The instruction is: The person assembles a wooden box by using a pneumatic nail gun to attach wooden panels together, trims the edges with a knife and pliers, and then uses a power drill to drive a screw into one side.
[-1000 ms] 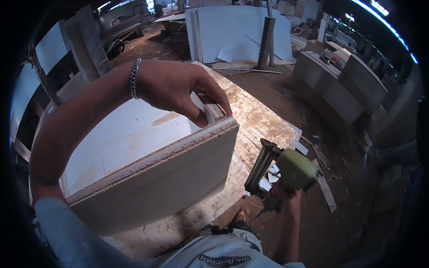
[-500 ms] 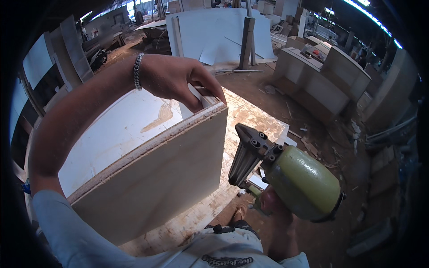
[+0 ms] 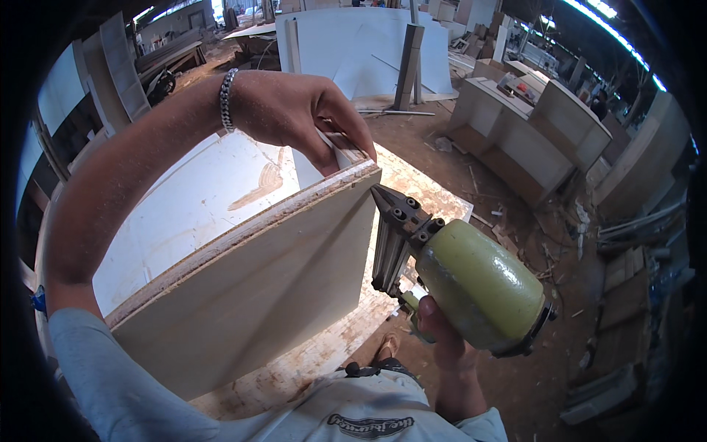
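A pale wooden panel (image 3: pixel 258 287) stands on edge on the workbench (image 3: pixel 423 195), its rough top edge running from lower left to the middle. My left hand (image 3: pixel 302 121) reaches over its far top corner, thumb and fingers pinching a board end (image 3: pixel 349 153) that meets the panel there. In my right hand (image 3: pixel 442 331) is a green pneumatic nail gun (image 3: pixel 482 283), gripped by its handle. The gun's dark nose points at the panel's outer face near the top right corner, touching it or very close. Its body hides part of my right hand.
White sheet material (image 3: pixel 191 214) lies behind the panel on the bench. An open wooden cabinet carcass (image 3: pixel 515 132) stands on the floor at the far right. A large white sheet (image 3: pixel 353 55) leans at the back beside an upright post (image 3: pixel 409 70). Stacked boards (image 3: pixel 615 309) lie at right.
The nail gun in my right hand has moved left and up, so its nose is now at the panel's corner. My left hand keeps its hold on the board end.
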Motion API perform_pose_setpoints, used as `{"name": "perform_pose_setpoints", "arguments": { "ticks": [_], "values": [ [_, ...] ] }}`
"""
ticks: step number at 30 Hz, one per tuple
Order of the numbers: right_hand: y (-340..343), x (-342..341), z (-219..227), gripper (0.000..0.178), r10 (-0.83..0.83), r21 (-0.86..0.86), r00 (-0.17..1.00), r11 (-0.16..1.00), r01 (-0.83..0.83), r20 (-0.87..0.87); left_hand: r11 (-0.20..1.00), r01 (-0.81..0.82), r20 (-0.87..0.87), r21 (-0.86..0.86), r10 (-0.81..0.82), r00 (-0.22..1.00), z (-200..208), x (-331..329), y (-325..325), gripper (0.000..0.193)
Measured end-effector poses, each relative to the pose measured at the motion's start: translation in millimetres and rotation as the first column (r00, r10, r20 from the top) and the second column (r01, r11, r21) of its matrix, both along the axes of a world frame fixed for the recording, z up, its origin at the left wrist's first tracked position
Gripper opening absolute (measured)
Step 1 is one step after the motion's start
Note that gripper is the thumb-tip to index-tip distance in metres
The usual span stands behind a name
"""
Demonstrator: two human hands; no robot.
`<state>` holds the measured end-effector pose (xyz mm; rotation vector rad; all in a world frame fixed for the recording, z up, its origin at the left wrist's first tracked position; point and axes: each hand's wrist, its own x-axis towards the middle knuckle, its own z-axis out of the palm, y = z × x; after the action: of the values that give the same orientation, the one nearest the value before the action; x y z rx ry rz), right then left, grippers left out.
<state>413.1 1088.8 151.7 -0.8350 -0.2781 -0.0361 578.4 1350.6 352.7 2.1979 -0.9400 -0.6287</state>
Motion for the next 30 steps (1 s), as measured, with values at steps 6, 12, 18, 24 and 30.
{"name": "perform_pose_setpoints", "arguments": {
  "ticks": [6,12,18,24,30],
  "values": [
    [-13.6,5.2,-23.8,0.065,-0.204,-0.707,0.972,0.671,0.223,0.113,0.999,0.048,0.044,0.022,-0.049,0.998,1.1,2.9,-1.6,0.042],
    [-13.6,2.3,-23.9,0.064,-0.222,-0.687,0.960,0.672,0.277,0.170,0.999,0.028,0.036,0.016,-0.029,0.999,-1.5,0.9,-1.1,0.043],
    [-8.6,2.2,-20.1,0.061,-0.308,-0.527,0.946,0.791,0.312,0.098,0.999,0.043,0.050,0.024,-0.044,0.998,-0.9,-1.0,-5.2,0.042],
    [2.5,4.1,-17.2,0.062,-0.379,-0.362,0.899,0.824,0.435,0.218,0.999,0.034,0.041,0.005,-0.034,0.999,-1.5,-3.1,-4.8,0.042],
    [-16.2,-1.9,-25.4,0.061,-0.238,-0.648,0.950,0.695,0.311,0.200,0.998,0.013,0.057,0.059,-0.017,0.998,3.4,-6.8,-7.3,0.044]
  ]
}}
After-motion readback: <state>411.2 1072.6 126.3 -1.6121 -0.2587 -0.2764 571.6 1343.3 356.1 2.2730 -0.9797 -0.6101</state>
